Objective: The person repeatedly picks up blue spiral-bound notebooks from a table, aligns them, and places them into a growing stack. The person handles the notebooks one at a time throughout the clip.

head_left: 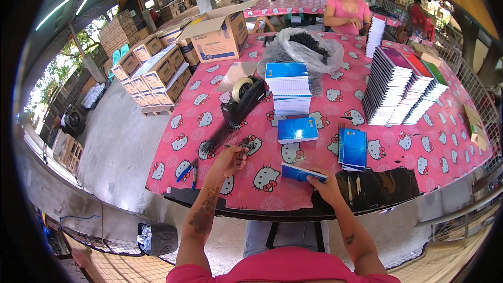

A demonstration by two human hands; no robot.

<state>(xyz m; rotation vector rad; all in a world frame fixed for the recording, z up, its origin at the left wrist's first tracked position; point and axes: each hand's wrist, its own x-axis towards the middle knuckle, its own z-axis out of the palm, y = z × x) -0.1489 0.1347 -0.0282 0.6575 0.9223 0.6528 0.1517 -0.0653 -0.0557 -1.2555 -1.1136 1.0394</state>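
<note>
Blue handheld notebook (296,172), long axis sideways

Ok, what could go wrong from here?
The loose black coils lie heaped by the left hand, so they might tangle or snag the fingers.
The right hand holds a blue notebook near the front edge of the table; a slip could drop it.
The tall notebook stack stands close to the tape dispenser; a bump might topple it.

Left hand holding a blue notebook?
No, the right hand holds a blue notebook, while the left hand is beside dark coils.
</note>
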